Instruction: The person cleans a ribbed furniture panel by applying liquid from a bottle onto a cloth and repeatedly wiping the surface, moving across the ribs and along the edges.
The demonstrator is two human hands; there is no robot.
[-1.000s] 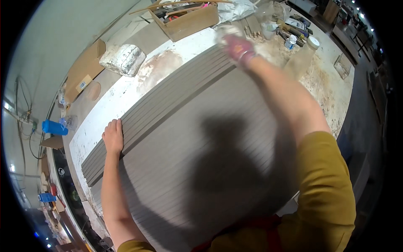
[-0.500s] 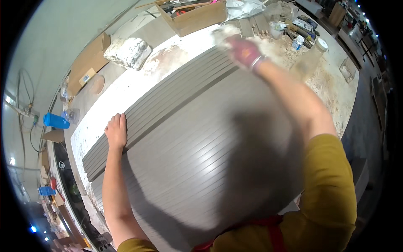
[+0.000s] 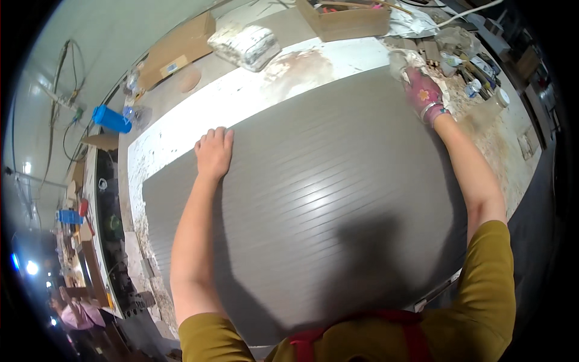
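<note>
Lying flat across most of the white bench [image 3: 181,136], a large grey grooved panel [image 3: 313,199] fills the middle of the view, its ribs running from the left end toward the far right corner. The left hand [image 3: 214,151] rests palm down on the panel's far edge, fingers stretched out flat and close together, gripping nothing. The right hand [image 3: 422,90], in a pink flowered glove, sits at the panel's far right corner; whether its grip closes around that corner cannot be told from here. Beyond the panel, the bench's far edge carries a cardboard box [image 3: 347,18], a flat cardboard sheet [image 3: 178,48] and a lumpy plastic-wrapped bag [image 3: 247,45]. A blue bottle [image 3: 111,119] lies near the far left corner. Small tools and containers [image 3: 476,66] crowd the dusty right end.
</note>
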